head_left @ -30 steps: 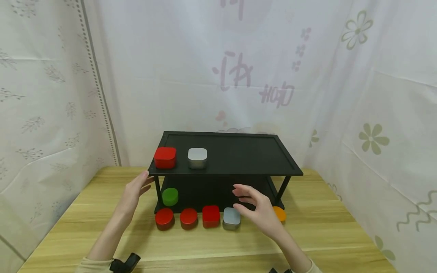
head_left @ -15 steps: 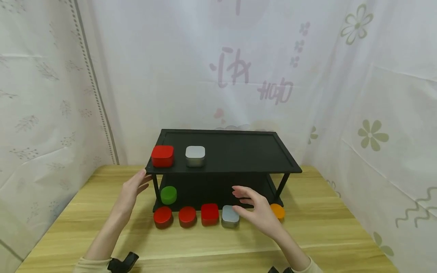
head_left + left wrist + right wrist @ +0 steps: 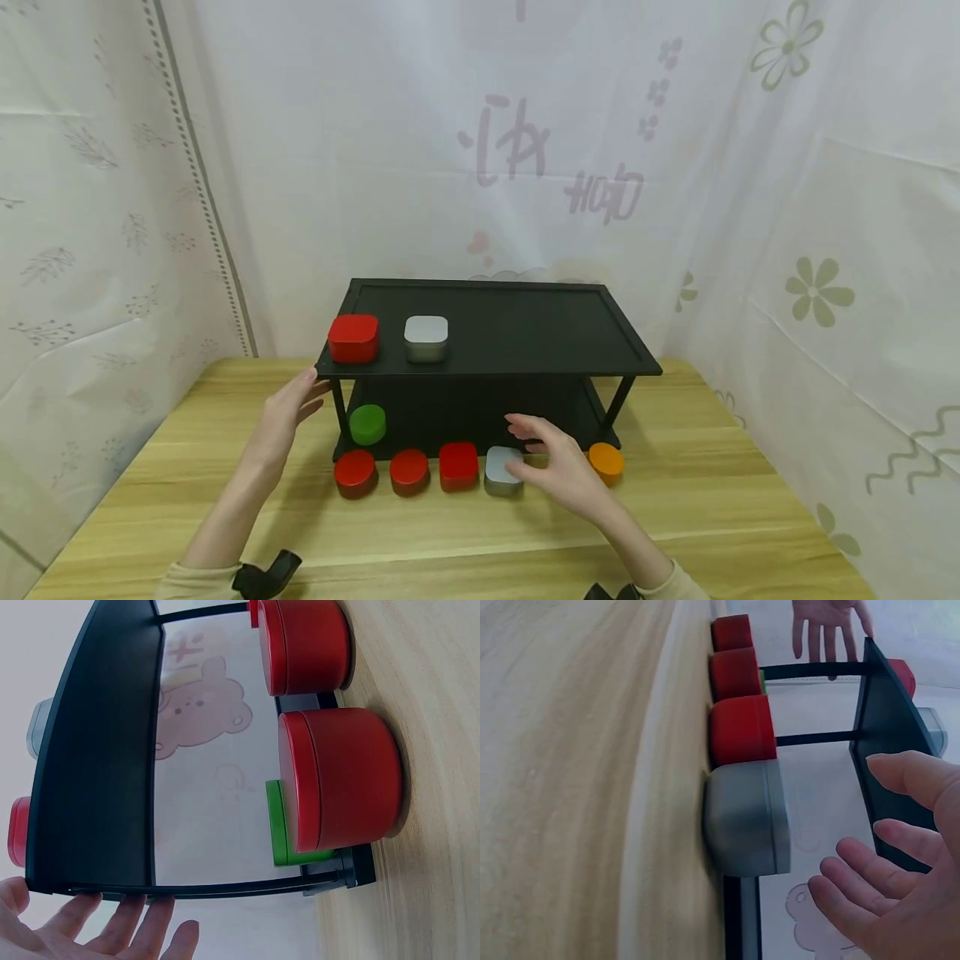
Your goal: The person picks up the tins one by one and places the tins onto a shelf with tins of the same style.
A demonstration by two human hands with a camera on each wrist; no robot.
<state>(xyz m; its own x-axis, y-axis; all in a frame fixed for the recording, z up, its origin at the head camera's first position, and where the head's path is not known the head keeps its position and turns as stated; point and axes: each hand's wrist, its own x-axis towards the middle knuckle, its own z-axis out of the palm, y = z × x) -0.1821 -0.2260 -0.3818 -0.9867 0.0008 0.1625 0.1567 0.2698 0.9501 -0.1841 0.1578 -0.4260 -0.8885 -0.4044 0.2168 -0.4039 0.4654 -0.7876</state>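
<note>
A black two-tier shelf (image 3: 525, 325) stands on the wooden table. At its upper left front corner my left hand (image 3: 281, 421) touches the edge, thumb near the top board and fingers extended along the end in the left wrist view. In front of the shelf sits a square silver tin (image 3: 499, 477); the thumb of my right hand (image 3: 566, 475) overlaps it in the head view. That hand's fingers are spread and relaxed, holding nothing. To the silver tin's left stand a square red tin (image 3: 458, 467) and two round red tins (image 3: 409, 473). An orange round tin (image 3: 606, 462) lies beyond the right hand.
On the top board stand a square red tin (image 3: 353, 339) and a square silver tin (image 3: 426, 339). A green tin (image 3: 367, 425) sits on the lower board at the left. Patterned white curtains (image 3: 420, 150) surround the table (image 3: 420, 550).
The head view has shifted slightly, moving the scene up and left. My right hand has come a little lower and closer to the front silver tin. The left hand stays at the shelf corner.
</note>
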